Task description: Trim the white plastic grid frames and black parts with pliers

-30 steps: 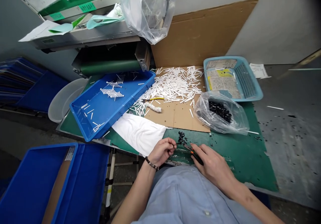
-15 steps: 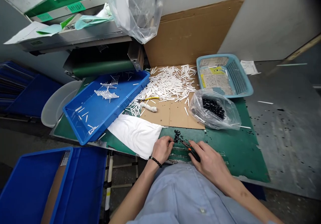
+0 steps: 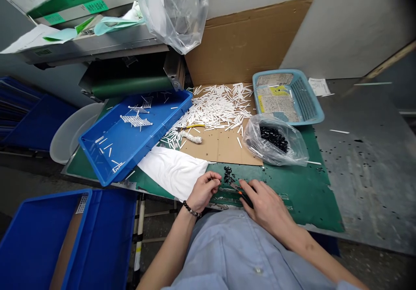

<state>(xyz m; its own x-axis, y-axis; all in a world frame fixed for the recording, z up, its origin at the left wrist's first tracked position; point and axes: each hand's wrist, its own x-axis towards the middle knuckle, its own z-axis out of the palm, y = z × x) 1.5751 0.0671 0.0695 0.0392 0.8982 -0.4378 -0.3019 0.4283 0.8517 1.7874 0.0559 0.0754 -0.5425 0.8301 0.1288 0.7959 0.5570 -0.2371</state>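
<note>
My right hand (image 3: 264,201) is wrapped round a pair of pliers or cutters (image 3: 243,194) with black and orange handles, its jaws pointing left. My left hand (image 3: 205,189) is closed in a pinch beside a small pile of black parts (image 3: 228,175) on the green mat; what the fingertips hold, if anything, is too small to make out. A white cloth (image 3: 172,169) lies just left of that hand. Beyond my right hand sits a clear plastic bag (image 3: 292,149) with glossy black pieces (image 3: 273,138) inside.
White sticks (image 3: 217,106) lie heaped on flat cardboard (image 3: 224,147), with yellow-handled pliers (image 3: 195,126) near them. A blue tray (image 3: 130,138) with white lattice parts stands left. A light-blue basket (image 3: 313,104) stands at back right; the green mat (image 3: 312,194) extends right.
My left hand has lifted and turned slightly, moving a little left away from the black pile, its fingers pinched. My right hand keeps the tool near the pile. The whole view has shifted slightly.
</note>
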